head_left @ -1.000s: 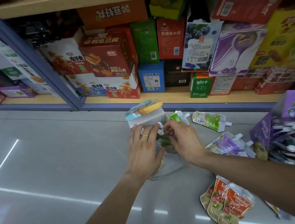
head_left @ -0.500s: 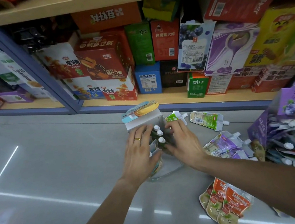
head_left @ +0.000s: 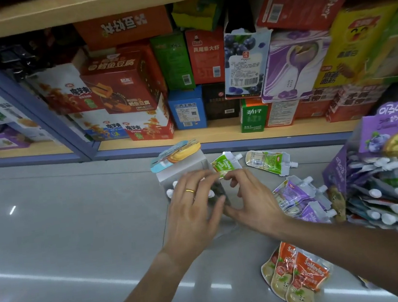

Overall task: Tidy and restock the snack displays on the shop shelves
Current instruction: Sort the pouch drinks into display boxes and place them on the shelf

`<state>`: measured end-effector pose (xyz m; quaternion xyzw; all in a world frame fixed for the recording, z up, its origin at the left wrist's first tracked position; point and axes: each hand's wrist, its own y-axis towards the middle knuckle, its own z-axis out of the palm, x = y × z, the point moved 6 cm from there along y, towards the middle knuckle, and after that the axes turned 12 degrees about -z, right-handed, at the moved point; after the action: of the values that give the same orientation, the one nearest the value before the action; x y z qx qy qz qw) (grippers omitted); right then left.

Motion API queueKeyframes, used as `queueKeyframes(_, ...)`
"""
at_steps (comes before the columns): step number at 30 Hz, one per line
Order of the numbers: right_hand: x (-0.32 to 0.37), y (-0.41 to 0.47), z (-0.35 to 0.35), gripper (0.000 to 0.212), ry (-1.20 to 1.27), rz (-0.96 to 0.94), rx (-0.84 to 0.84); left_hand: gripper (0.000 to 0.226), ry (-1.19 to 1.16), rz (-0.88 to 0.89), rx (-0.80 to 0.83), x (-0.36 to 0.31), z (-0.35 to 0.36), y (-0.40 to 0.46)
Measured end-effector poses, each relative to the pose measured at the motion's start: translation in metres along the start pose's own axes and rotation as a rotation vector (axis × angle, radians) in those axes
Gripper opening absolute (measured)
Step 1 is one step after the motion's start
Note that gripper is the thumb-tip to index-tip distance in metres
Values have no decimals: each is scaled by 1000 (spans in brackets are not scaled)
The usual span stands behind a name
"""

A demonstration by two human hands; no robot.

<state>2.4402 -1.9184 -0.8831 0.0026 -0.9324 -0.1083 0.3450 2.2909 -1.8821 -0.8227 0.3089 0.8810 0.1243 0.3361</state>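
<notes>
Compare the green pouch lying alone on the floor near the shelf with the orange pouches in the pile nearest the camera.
The green pouch lies singly, apart from the others; the orange pouches overlap in a fanned pile. The green pouch has a green and clear front, while the orange pouches are orange above and pale below. The green pouch's white spout cap shows at its lower right; no caps show on the orange pouches. Both are flat spouted snack pouches lying on the grey floor, held by neither hand.

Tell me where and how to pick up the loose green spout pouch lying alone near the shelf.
Pinch the green spout pouch across its flat body from above. It lies flat on the floor, spout pointing right, clear of the other pouches, so a top-down pinch looks easiest.
</notes>
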Motion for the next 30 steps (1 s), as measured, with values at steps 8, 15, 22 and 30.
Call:
queueKeyframes(8,-89,3,-33,51,-216,252,12,64,864,7,726,-38,116,80)
queueKeyframes(15,-169,23,-28,76,-278,441,328,56,1158,-229,1012,21,197,117)
queueKeyframes(22,-181,25,-26,67,-571,352,421,53,876,-421,933,36,218,117)
queueKeyframes(30,-140,16,-116,26,-295,420,-143,36,219,-647,605,23,190,127)
